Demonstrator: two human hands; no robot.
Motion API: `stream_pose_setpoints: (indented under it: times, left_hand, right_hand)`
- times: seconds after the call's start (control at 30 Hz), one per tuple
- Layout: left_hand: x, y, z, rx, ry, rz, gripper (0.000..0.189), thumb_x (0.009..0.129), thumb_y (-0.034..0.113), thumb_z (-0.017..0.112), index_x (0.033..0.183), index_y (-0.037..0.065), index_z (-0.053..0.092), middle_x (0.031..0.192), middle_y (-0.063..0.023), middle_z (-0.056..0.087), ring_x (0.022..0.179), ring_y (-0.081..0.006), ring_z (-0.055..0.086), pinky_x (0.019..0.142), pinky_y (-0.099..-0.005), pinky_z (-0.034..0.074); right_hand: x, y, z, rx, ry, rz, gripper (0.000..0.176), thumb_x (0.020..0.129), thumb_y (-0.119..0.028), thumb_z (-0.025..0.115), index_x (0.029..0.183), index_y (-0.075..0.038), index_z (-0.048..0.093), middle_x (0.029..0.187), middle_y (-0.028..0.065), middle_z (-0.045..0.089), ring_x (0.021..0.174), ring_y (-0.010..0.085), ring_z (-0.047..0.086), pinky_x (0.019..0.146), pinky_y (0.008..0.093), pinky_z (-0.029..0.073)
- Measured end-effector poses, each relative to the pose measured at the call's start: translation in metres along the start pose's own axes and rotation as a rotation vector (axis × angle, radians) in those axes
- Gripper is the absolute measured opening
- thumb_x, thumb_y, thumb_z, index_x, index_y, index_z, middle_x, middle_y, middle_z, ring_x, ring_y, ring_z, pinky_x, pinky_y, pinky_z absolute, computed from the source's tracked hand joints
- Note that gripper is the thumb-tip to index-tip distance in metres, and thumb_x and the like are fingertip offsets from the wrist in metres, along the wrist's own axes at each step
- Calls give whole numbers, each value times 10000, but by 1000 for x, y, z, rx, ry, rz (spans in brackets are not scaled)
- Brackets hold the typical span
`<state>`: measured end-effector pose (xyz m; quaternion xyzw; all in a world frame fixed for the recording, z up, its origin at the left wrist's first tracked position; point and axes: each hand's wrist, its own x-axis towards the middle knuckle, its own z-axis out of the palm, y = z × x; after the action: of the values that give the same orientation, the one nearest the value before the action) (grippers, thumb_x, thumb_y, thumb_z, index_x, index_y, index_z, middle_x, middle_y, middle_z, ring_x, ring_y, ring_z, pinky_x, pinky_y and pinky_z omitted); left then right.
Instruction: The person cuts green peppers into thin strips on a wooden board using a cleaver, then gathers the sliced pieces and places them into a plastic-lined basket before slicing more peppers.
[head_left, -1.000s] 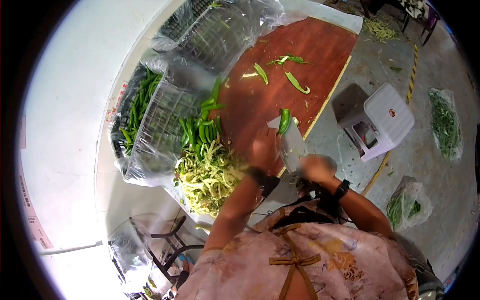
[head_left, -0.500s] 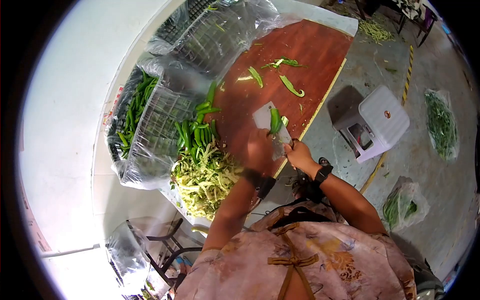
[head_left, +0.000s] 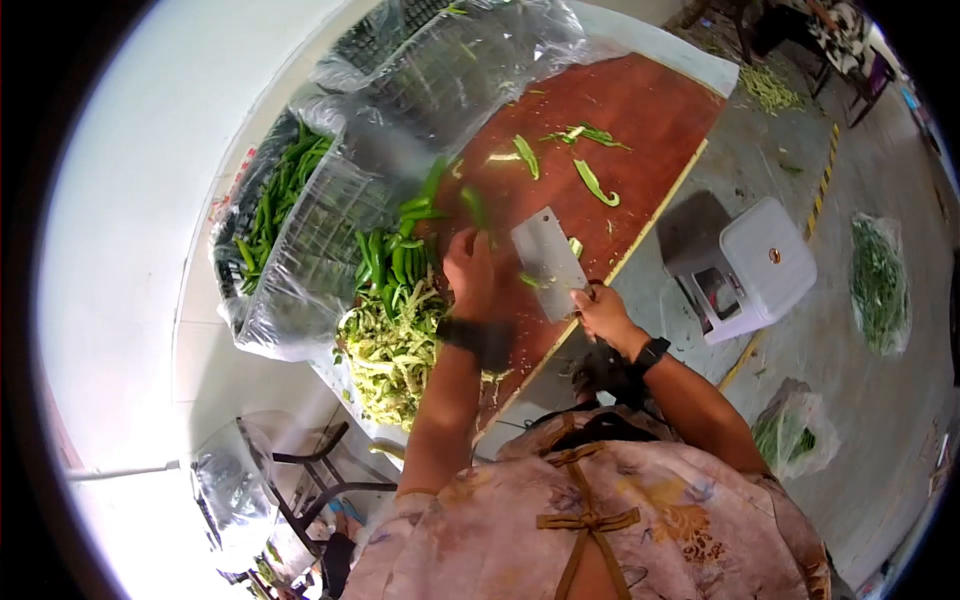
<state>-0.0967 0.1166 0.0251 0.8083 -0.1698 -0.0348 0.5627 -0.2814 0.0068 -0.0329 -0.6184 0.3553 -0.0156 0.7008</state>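
My right hand [head_left: 606, 318] is wrapped around the handle of a cleaver [head_left: 548, 258], whose wide blade lies flat over the red-brown table near its edge. A small green piece is on or beside the blade. My left hand [head_left: 468, 268] is closed on a green pepper [head_left: 474, 206], smeared by motion, which sticks out past the fingertips. Just left of that hand lie green peppers [head_left: 392, 262] in a heap. Below them spreads a pile of pale pepper cores [head_left: 385, 365]. Cut pepper strips [head_left: 597, 184] rest farther up the table.
A plastic-lined crate [head_left: 300, 275] holding more green peppers stands along the left side, with another lined crate [head_left: 440, 75] behind it. Beyond the table edge are a grey stool [head_left: 768, 265] and bags of greens [head_left: 880, 285] on the floor. A person [head_left: 835, 35] sits at far right.
My left hand has moved left, carrying the pepper away from the cleaver toward the pepper heap. The cleaver stays nearly in place in my right hand. The whole view has shifted slightly.
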Motion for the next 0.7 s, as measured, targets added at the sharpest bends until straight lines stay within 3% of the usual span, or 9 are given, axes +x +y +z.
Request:
stream_pose_setpoints:
  times: [0.07, 0.2, 0.27, 0.3, 0.37, 0.4, 0.5, 0.53, 0.7]
  left_hand:
    - [14, -18, -5, 410, 80, 284, 219, 845, 145, 571, 983, -17, 626, 934, -154, 642, 845, -320, 610, 748, -377, 486]
    - [1, -33, -6, 580, 71, 679, 204, 827, 134, 559, 956, -10, 626, 950, -159, 639, 887, -358, 596, 783, -404, 480]
    - [-22, -41, -1, 467, -316, 820, 296, 748, 111, 624, 1032, 29, 598, 1025, -160, 599, 986, -345, 545, 878, -442, 419]
    - [-34, -42, 2, 465, -306, 816, 296, 748, 111, 624, 1032, 29, 598, 1025, -160, 599, 986, -345, 545, 878, -442, 419]
    - [-59, -43, 12, 337, -481, 273, 327, 748, 139, 643, 1055, 41, 586, 1013, -146, 595, 978, -341, 538, 879, -433, 415]
    - [-71, -42, 17, 327, -473, 272, 327, 748, 139, 643, 1055, 41, 586, 1013, -146, 595, 978, -341, 538, 879, -433, 415]
    - [-89, -35, 25, 360, -257, 483, 324, 738, 161, 660, 1034, 45, 597, 995, -136, 598, 961, -329, 542, 857, -418, 423]
    - [-88, -30, 25, 442, -253, 523, 321, 733, 165, 665, 1024, 45, 602, 992, -130, 598, 958, -323, 544, 847, -411, 427]
    - [-90, -22, 33, 498, -218, 512, 287, 721, 166, 672, 973, 40, 620, 948, -116, 599, 928, -309, 546, 805, -402, 437]
  right_hand:
    - [-2, 7, -12, 130, -74, -26, 232, 922, -246, 545, 816, -46, 495, 547, 14, 466, 391, 105, 408, 369, 276, 357]
    - [-26, -13, -48, 204, -68, -45, 167, 927, -192, 524, 837, -57, 481, 569, 4, 467, 436, 88, 425, 398, 255, 365]
    - [-38, -19, -66, 143, -42, -223, 108, 920, -121, 506, 976, -32, 527, 621, 10, 496, 485, 80, 459, 436, 234, 389]
    - [-45, -22, -72, 134, -47, -225, 108, 920, -121, 506, 976, -32, 527, 621, 10, 496, 485, 80, 459, 436, 234, 389]
    - [-63, -26, -82, 29, 48, -297, 333, 898, -50, 502, 1231, -42, 494, 701, 14, 530, 520, 65, 483, 471, 215, 401]
    - [-77, -30, -86, -21, 86, -219, 519, 856, -1, 534, 1357, -81, 423, 788, 62, 580, 589, 104, 540, 536, 253, 452]
    - [-100, -22, -91, -526, 179, -608, 536, 814, 17, 569, 1330, -86, 464, 854, 124, 616, 688, 142, 574, 625, 300, 483]
    - [-108, -23, -92, -602, 153, -530, 524, 776, -16, 627, 1282, -80, 509, 917, 184, 624, 774, 242, 616, 699, 349, 495]
    - [-132, -19, -81, -981, 85, -606, 408, 804, -169, 643, 1199, -93, 570, 781, 204, 568, 711, 391, 594, 639, 443, 486]
